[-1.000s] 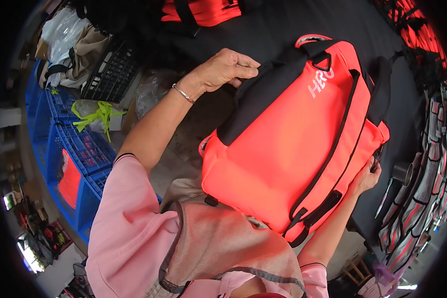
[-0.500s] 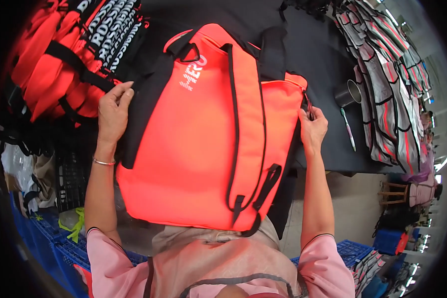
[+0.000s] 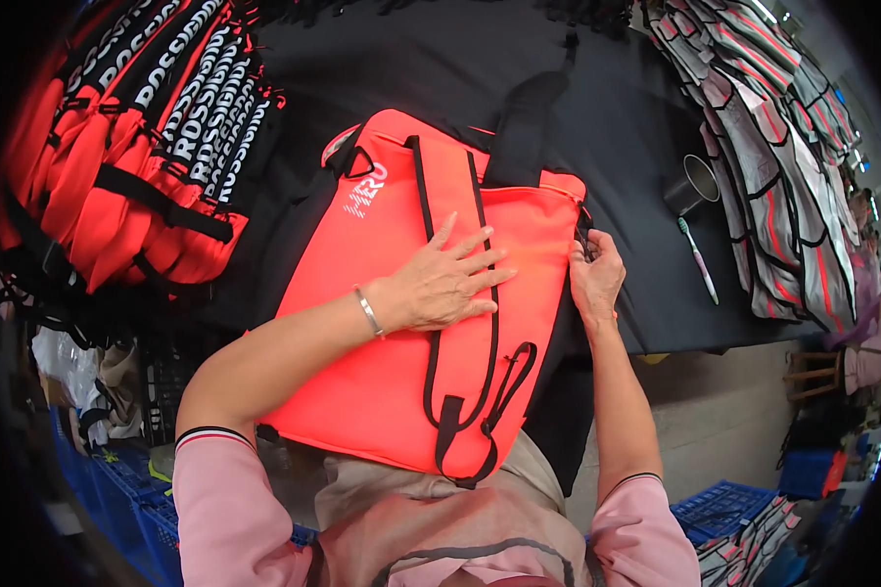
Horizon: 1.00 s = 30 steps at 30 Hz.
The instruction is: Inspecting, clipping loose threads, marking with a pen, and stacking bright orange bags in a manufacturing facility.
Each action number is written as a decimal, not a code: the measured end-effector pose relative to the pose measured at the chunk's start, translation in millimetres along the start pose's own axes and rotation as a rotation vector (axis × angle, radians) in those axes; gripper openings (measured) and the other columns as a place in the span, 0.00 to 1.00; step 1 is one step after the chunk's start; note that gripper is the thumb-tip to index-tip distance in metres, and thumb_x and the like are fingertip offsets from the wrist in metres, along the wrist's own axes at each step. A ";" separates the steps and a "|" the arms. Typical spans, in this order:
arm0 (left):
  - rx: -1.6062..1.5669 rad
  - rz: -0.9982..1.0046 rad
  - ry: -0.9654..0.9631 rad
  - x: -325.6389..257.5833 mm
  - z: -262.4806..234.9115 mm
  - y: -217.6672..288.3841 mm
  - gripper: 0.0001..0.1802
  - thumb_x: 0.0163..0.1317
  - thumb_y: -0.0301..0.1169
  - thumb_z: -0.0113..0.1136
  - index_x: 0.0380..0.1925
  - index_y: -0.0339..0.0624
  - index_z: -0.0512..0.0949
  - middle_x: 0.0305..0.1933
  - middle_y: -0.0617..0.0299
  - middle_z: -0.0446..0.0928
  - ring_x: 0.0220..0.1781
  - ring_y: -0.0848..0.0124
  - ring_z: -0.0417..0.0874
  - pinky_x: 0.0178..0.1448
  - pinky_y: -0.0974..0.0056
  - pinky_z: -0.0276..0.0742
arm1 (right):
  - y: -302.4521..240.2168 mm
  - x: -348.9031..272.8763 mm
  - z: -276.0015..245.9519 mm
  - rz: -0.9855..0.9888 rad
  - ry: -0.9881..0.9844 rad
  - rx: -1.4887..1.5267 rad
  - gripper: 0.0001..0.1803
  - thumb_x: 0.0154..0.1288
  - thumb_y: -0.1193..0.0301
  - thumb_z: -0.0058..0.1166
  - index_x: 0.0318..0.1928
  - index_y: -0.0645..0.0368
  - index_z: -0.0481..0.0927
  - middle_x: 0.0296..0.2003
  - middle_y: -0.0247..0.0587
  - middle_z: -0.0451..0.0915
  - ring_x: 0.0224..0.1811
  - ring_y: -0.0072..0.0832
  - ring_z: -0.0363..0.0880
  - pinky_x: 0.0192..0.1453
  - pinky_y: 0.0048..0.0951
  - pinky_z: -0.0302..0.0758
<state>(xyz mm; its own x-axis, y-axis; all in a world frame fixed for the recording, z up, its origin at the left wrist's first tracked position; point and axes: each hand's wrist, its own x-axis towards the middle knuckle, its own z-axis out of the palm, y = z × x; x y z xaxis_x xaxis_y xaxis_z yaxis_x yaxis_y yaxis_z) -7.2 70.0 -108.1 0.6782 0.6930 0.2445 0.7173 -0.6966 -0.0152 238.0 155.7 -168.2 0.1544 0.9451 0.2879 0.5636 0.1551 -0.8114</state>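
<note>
A bright orange-red backpack point(image 3: 362, 284) with black side panels lies across the black-covered table's near edge and toward my lap. My left hand point(image 3: 445, 286) rests flat on its padded shoulder strap point(image 3: 455, 196), with fingers spread. At the bag's upper right corner, my right hand point(image 3: 597, 272) has thumb and fingers pinched on a small dark pull at the side edge; its exact shape is partly hidden. A broad black strap point(image 3: 531, 127) stretches from the bag's top onto the table.
A stack of red and black bags point(image 3: 117, 186) fills the left. Grey bags with red stripes point(image 3: 754, 166) are piled at right, near a metal cup point(image 3: 693, 186) and a toothbrush point(image 3: 698, 259). Blue crates point(image 3: 719, 509) stand low; a wooden stool point(image 3: 812, 375) is beyond.
My left hand has moved from beside the bag's left edge onto its shoulder strap. The bag has shifted slightly down and left. My right hand stays at its upper right corner.
</note>
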 end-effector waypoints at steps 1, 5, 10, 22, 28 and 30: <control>0.000 0.004 0.000 6.0 -5.5 -2.4 0.28 0.71 0.50 0.45 0.66 0.49 0.69 0.66 0.57 0.71 0.74 0.56 0.61 0.75 0.35 0.49 | 2.6 4.4 -0.2 -0.013 -0.010 0.019 0.16 0.55 0.75 0.62 0.45 0.67 0.79 0.32 0.50 0.84 0.34 0.36 0.85 0.42 0.33 0.80; -0.103 -0.043 -0.543 4.3 -30.4 -19.9 0.28 0.72 0.49 0.46 0.68 0.51 0.66 0.71 0.60 0.64 0.76 0.59 0.59 0.77 0.40 0.48 | 6.9 22.4 -12.6 -0.049 -0.035 0.016 0.15 0.56 0.74 0.62 0.44 0.68 0.80 0.34 0.51 0.85 0.36 0.35 0.86 0.43 0.31 0.80; -0.350 -0.021 -0.377 -74.3 -6.7 -28.8 0.28 0.71 0.46 0.50 0.68 0.51 0.66 0.73 0.61 0.63 0.76 0.62 0.59 0.78 0.46 0.47 | 9.4 40.8 -25.7 -0.017 -0.164 -0.065 0.17 0.56 0.70 0.65 0.44 0.66 0.81 0.36 0.50 0.85 0.39 0.36 0.85 0.47 0.33 0.79; -0.381 -0.195 -0.072 -80.2 12.1 5.6 0.25 0.63 0.39 0.60 0.62 0.54 0.74 0.67 0.64 0.71 0.71 0.64 0.69 0.75 0.49 0.60 | -47.8 167.0 61.9 0.156 -0.357 -0.111 0.18 0.60 0.60 0.60 0.42 0.62 0.85 0.31 0.44 0.84 0.38 0.32 0.83 0.46 0.33 0.75; -0.441 -0.264 0.065 -77.6 14.8 18.8 0.22 0.60 0.37 0.64 0.56 0.53 0.79 0.62 0.64 0.77 0.67 0.65 0.74 0.71 0.48 0.65 | -47.3 163.2 89.7 0.148 -0.342 0.006 0.22 0.57 0.61 0.63 0.45 0.66 0.83 0.37 0.49 0.85 0.43 0.38 0.84 0.51 0.34 0.75; -0.474 -0.287 0.097 -77.8 15.1 19.8 0.20 0.60 0.36 0.64 0.54 0.52 0.80 0.60 0.63 0.78 0.65 0.64 0.76 0.68 0.51 0.69 | -56.8 145.4 85.2 -0.026 -0.165 -0.081 0.23 0.57 0.60 0.63 0.48 0.64 0.81 0.37 0.48 0.85 0.43 0.41 0.84 0.51 0.36 0.75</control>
<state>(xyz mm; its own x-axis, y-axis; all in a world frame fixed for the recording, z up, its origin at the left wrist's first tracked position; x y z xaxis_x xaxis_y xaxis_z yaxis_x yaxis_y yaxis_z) -43.3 5.1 -142.1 0.4326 0.8624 0.2630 0.7054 -0.5054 0.4970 159.4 308.8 -123.6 0.0076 0.9766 0.2151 0.6302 0.1623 -0.7592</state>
